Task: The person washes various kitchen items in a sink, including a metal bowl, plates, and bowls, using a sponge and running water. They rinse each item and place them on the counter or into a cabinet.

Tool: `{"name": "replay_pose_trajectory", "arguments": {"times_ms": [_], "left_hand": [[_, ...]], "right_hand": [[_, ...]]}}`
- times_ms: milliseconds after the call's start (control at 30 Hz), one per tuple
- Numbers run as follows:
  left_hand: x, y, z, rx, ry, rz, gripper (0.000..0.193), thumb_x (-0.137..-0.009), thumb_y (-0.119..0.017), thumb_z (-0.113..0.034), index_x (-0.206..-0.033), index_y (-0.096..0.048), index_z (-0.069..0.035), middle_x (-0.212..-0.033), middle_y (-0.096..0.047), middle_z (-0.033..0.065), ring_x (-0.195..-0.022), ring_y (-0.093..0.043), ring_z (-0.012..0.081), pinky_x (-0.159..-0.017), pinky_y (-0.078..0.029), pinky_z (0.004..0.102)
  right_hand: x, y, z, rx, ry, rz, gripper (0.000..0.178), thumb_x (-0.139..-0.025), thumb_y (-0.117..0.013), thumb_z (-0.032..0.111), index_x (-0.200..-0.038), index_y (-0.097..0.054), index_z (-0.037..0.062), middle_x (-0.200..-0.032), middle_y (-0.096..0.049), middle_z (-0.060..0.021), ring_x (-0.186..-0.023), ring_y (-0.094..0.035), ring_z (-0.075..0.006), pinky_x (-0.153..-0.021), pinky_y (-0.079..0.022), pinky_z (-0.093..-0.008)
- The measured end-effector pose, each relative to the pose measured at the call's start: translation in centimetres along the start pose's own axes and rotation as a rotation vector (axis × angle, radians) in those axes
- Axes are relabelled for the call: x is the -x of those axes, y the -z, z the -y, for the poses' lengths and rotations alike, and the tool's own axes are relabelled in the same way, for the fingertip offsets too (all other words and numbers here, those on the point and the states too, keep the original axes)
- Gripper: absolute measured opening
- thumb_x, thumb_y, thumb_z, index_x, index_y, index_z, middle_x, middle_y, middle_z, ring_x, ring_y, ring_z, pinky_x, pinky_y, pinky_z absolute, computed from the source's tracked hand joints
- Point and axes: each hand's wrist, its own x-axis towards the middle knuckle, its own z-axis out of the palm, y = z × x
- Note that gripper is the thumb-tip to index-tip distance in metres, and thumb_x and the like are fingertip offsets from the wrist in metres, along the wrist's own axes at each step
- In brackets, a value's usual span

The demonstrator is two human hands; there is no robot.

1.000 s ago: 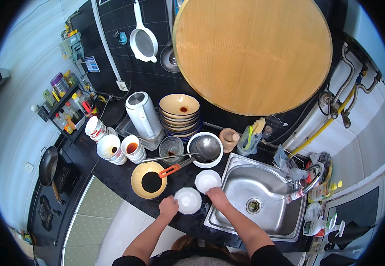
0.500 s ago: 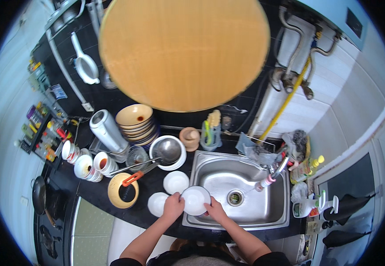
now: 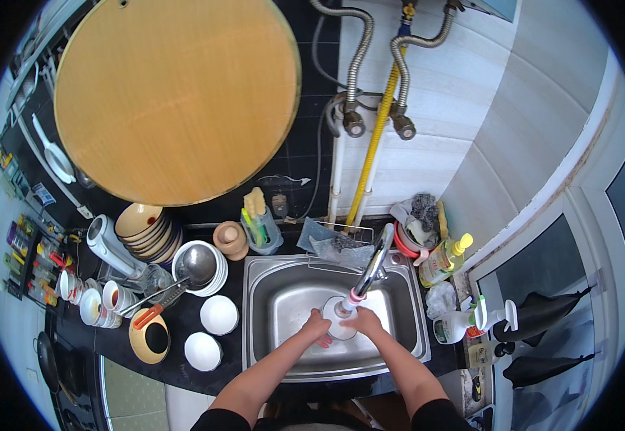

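White round ceramic bowl (image 3: 341, 327) pinched between left hand (image 3: 316, 330) and right hand (image 3: 362, 322) under steel tap (image 3: 371, 267); wet glaze could slip, chipping against steel sink (image 3: 276, 302).

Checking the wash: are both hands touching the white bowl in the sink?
Touching. The head view shows the left hand and right hand gripping the white bowl from opposite sides.

A small home kitchen, seen from above

A steel sink (image 3: 283, 302) with a swivel tap (image 3: 370, 269) sits in a dark counter (image 3: 183, 327). Stacked bowls (image 3: 143, 230), cups (image 3: 104, 298) and white bowls (image 3: 219, 314) crowd its left. A round wooden board (image 3: 176, 93) hangs on the far tiled wall. Detergent bottles (image 3: 447, 260) stand on the right, spice jars (image 3: 28, 262) far left.
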Motion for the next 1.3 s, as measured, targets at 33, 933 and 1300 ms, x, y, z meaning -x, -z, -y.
{"name": "replay_pose_trajectory", "arguments": {"times_ms": [33, 933, 1300], "left_hand": [[0.1, -0.1, -0.1, -0.023, 0.004, 0.010, 0.063, -0.072, -0.045, -0.007, -0.125, -0.012, 0.001, -0.098, -0.046, 0.0293, -0.053, -0.058, 0.0321, -0.045, -0.053, 0.0424], [-0.1, -4.1, 2.5, -0.898, -0.773, -0.100, 0.071, -0.071, -0.059, -0.030, -0.127, -0.031, 0.002, -0.132, -0.028, 0.0213, -0.126, -0.019, 0.0349, -0.103, -0.014, 0.0466], [-1.6, -3.9, 3.5, -0.960, -0.868, 0.014, 0.074, -0.062, -0.062, -0.009, -0.126, -0.028, 0.003, -0.128, -0.031, 0.0228, -0.121, -0.028, 0.0360, -0.103, -0.022, 0.0385]], "right_hand": [[-1.6, -0.1, -0.5, 0.068, -0.017, -0.010, 0.049, -0.060, -0.069, 0.043, -0.089, -0.061, 0.0036, -0.086, -0.062, -0.0166, -0.084, -0.059, -0.0287, -0.072, -0.046, -0.0372], [0.1, 0.4, 2.1, -0.080, 0.049, -0.306, 0.028, -0.076, -0.048, 0.012, -0.101, -0.048, 0.0000, -0.071, -0.059, -0.0222, -0.063, -0.058, -0.0376, -0.059, -0.047, -0.0450], [0.3, 0.9, 1.5, 0.056, 0.031, -0.303, 0.022, -0.073, -0.049, 0.009, -0.093, -0.048, -0.0009, -0.066, -0.058, -0.0201, -0.060, -0.058, -0.0356, -0.058, -0.047, -0.0443]]}}
